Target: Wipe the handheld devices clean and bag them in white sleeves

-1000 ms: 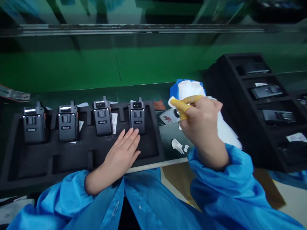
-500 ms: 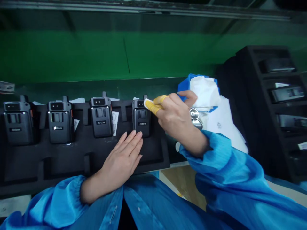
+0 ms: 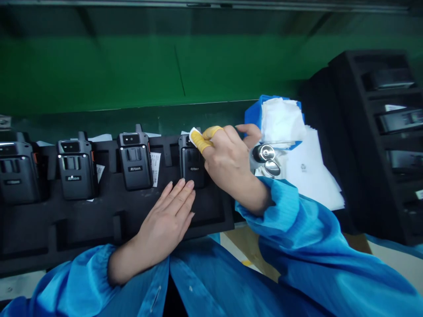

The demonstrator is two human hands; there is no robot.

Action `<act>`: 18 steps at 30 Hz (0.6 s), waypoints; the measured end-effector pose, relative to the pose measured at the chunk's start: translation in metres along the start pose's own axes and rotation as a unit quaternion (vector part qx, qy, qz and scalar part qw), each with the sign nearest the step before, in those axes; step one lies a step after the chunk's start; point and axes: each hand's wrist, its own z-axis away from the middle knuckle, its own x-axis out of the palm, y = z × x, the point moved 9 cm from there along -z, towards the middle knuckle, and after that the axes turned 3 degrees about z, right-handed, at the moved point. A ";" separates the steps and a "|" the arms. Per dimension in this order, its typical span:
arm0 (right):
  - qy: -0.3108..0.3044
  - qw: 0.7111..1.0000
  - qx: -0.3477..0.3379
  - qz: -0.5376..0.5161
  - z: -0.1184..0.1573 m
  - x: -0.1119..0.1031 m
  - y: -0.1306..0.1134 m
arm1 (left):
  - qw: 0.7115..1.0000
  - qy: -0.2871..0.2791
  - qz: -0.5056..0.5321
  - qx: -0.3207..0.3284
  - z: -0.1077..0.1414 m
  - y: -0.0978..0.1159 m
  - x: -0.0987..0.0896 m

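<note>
A black two-way radio [image 3: 191, 165] marked "Riton" rests at the right end of a black foam tray [image 3: 139, 207]. My left hand [image 3: 165, 226] lies flat, fingers stretched, with its fingertips at the radio's lower edge. Over the radio's upper part, my right hand [image 3: 228, 158] presses a small white wipe [image 3: 193, 134] with fingers in yellow finger cots. These fingers hide the radio's upper right. Farther left in the tray are more such radios: one [image 3: 135, 160] beside my left hand, another [image 3: 76, 169] past it, and one [image 3: 20, 171] cut by the frame edge.
White cloths [image 3: 282, 121] fill a blue bin [image 3: 254, 112] at the back right. In front of it stands a bottle with an open metal lid [image 3: 266, 152]. White sheets [image 3: 307, 171] lie beside it. At far right is a black foam tray [image 3: 358, 101] holding more devices.
My right hand has moved left with the wipe, across the top of the radio. The left hand keeps its place at the lower edge. The view has shifted slightly.
</note>
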 end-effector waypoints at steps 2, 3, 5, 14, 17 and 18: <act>0.001 1.000 0.011 0.023 0.008 0.001 0.009 | 1.000 0.001 0.000 0.000 0.000 0.000 -0.001; 0.003 0.999 0.018 0.030 0.012 0.001 0.014 | 1.000 0.002 0.000 0.001 0.000 0.000 -0.001; 0.015 0.999 0.041 0.030 0.021 -0.001 0.025 | 1.000 0.003 -0.002 0.002 -0.001 0.000 -0.002; 0.121 0.992 -0.025 0.008 0.050 -0.040 -0.007 | 1.000 -0.012 0.015 -0.004 0.000 -0.002 0.001; 0.121 0.990 -0.076 0.006 0.050 -0.039 -0.033 | 0.999 -0.018 0.025 -0.018 0.002 -0.004 0.004; 0.120 0.989 -0.083 0.009 0.050 -0.039 -0.037 | 0.999 -0.019 0.028 -0.021 0.002 -0.004 0.004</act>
